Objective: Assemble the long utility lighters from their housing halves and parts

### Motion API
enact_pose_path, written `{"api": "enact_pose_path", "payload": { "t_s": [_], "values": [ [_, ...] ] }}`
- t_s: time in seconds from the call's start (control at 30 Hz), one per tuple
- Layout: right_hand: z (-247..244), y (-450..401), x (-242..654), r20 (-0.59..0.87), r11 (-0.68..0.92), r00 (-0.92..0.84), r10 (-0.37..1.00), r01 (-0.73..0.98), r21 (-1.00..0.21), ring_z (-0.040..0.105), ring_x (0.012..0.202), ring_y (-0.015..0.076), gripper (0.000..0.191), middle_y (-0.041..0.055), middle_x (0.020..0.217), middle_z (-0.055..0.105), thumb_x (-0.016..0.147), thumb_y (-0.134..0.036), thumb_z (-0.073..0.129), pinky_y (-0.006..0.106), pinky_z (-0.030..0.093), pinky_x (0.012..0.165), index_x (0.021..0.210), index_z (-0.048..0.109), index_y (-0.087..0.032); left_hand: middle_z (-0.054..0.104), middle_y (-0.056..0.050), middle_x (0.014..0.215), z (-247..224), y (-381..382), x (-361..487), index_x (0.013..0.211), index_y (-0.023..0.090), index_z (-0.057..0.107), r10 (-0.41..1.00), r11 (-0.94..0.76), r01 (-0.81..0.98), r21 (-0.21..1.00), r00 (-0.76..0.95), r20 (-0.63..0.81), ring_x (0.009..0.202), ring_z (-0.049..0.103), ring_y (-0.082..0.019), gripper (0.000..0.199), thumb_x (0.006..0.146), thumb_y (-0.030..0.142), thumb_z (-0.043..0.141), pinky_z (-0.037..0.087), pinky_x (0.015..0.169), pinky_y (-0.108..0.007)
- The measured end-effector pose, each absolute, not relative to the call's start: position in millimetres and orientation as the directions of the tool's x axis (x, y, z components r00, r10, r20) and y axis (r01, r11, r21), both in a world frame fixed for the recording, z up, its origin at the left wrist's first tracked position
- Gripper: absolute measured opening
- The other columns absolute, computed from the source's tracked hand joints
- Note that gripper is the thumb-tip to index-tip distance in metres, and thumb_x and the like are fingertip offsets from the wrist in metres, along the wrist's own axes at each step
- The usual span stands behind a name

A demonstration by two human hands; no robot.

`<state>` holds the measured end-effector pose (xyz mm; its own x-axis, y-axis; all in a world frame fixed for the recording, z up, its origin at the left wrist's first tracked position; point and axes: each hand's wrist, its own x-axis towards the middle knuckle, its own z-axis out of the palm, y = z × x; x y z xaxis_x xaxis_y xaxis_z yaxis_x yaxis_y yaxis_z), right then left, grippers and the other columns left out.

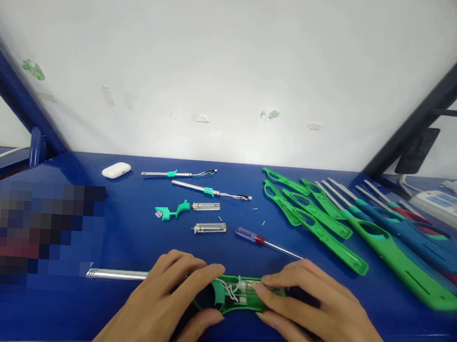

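Observation:
Near the table's front edge lies an opened long-neck lighter, its green shell facing up and its metal tube pointing left. My left hand grips the shell near the tube, fingers along the far side and thumb on the near side. At the handle end, my right hand holds the shell, its fingertips pressing on the clear fuel tank inside. Between my hands show white wires and a teal trigger. My fingers hide part of the shell and the tank's right end.
Beyond my hands lie a screwdriver, a loose fuel tank, a tank with teal parts and metal tubes with wires. Green shell halves and whole lighters fill the right. A white case sits back left.

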<state>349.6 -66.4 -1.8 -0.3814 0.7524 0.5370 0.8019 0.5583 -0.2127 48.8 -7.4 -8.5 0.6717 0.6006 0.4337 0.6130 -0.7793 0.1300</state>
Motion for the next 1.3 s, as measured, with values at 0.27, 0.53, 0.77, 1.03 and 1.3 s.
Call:
{"api": "enact_pose_path", "payload": {
  "t_s": [0.27, 0.53, 0.77, 1.03, 1.3],
  "values": [
    [1, -65, 343, 0.601, 0.555, -0.335, 0.726, 0.801, -0.224, 0.082, 0.094, 0.0147, 0.032, -0.0039, 0.106, 0.084, 0.117, -0.044, 0.05, 0.028, 0.066, 0.095, 0.116, 0.081, -0.036, 0.077, -0.006, 0.116, 1, -9, 59, 0.14, 0.023, 0.062, 0.466, -0.839, 0.544, -0.009, 0.727, 0.505, 0.102, 0.075, -0.024, 0.032, 0.119, 0.026, 0.038, 0.065, 0.091, -0.039],
    [8, -61, 348, 0.606, 0.601, -0.421, 0.675, 0.79, -0.119, 0.083, 0.09, 0.0147, 0.024, -0.0055, 0.108, 0.088, 0.112, -0.045, 0.063, 0.025, 0.065, 0.093, 0.121, 0.081, -0.031, 0.068, -0.007, 0.116, 1, -2, 60, 0.134, 0.026, 0.062, 0.508, -0.843, 0.537, 0.028, 0.778, 0.368, 0.091, 0.068, -0.024, 0.025, 0.112, 0.02, 0.051, 0.064, 0.081, -0.038],
    [13, -60, 348, 0.583, 0.647, -0.468, 0.664, 0.751, -0.134, 0.082, 0.091, 0.0135, 0.024, -0.0009, 0.103, 0.086, 0.114, -0.031, 0.059, 0.022, 0.064, 0.095, 0.111, 0.083, -0.027, 0.067, -0.008, 0.116, -2, -1, 59, 0.141, 0.03, 0.062, 0.504, -0.841, 0.541, -0.006, 0.788, 0.354, 0.095, 0.067, -0.024, 0.04, 0.105, 0.013, 0.057, 0.063, 0.08, -0.036],
    [24, -58, 342, 0.6, 0.629, -0.455, 0.658, 0.771, -0.104, 0.082, 0.088, 0.0159, 0.027, 0.0009, 0.102, 0.084, 0.114, -0.043, 0.06, 0.025, 0.064, 0.086, 0.106, 0.081, -0.029, 0.068, -0.008, 0.119, -3, -5, 60, 0.143, 0.029, 0.063, 0.465, -0.846, 0.528, -0.07, 0.797, 0.386, 0.1, 0.067, -0.025, 0.038, 0.11, 0.013, 0.052, 0.063, 0.086, -0.038],
    [88, -26, 363, 0.546, 0.483, -0.442, 0.712, 0.872, 0.077, 0.074, 0.108, 0.0264, 0.028, 0.0061, 0.113, 0.081, 0.116, -0.041, 0.054, 0.045, 0.053, 0.098, 0.119, 0.078, -0.027, 0.068, -0.006, 0.116, -13, 5, 60, 0.137, 0.03, 0.066, 0.443, -0.863, 0.503, -0.032, 0.787, 0.43, 0.096, 0.07, -0.024, 0.033, 0.107, 0.017, 0.061, 0.063, 0.082, -0.037]
  ]
}}
